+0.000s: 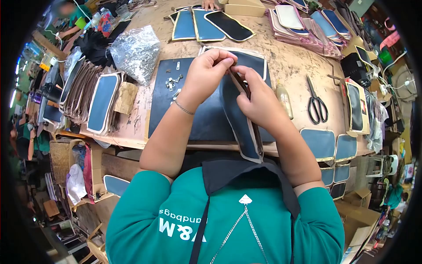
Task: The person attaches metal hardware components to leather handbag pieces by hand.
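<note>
A dark blue panel with a cream border (235,115), like a wallet or bag piece, stands on edge in front of my chest. My right hand (260,93) is closed round its upper right side, thumb and fingers along the edge. My left hand (210,74), with a chain bracelet at the wrist, pinches at the panel's top corner; what lies between its fingertips is hidden. Another bordered panel (254,60) lies behind the hands on a dark work mat (169,119). Several small metal pieces (172,82) are scattered on the mat, left of my left hand.
Black scissors (317,108) and a small bottle (285,101) lie to the right. Stacked panels (102,103) and a clear plastic bag (136,53) are at the left. More panels (206,26) lie at the back, near another person's hand (210,4).
</note>
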{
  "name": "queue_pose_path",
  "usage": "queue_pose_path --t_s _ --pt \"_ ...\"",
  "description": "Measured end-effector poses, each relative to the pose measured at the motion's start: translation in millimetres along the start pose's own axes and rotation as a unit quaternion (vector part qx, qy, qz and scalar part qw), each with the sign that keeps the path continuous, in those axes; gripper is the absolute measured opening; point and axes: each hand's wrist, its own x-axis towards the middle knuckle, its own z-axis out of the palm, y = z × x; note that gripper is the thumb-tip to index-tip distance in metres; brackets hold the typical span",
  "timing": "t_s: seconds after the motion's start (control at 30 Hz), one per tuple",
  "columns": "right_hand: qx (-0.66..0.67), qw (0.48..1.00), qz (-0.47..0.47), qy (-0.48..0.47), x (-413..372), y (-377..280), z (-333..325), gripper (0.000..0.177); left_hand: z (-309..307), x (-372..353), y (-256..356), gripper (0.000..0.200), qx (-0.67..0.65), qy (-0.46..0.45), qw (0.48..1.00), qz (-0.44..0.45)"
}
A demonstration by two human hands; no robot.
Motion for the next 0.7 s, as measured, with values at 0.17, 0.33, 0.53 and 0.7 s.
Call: queue_pose_path --t_s 0.17,0.33,0.53,0.7 --pt "-0.036 0.999 0.007 0.014 -2 0 1 0.055 4 -5 4 0.012 0.096 0.026 0.994 0.036" --pt "-0.060 0.998 -0.033 0.014 -2 1 0 0.057 0 -5 7 0.010 0.108 0.040 0.992 0.045" --pt "-0.115 0.993 -0.009 -0.023 -2 0 -4 0.059 2 -9 8 0.009 0.236 0.073 0.962 0.114" --pt "-0.093 0.995 -0.023 -0.031 0 6 -6 0.059 4 -10 8 0.008 0.251 0.073 0.958 0.119"
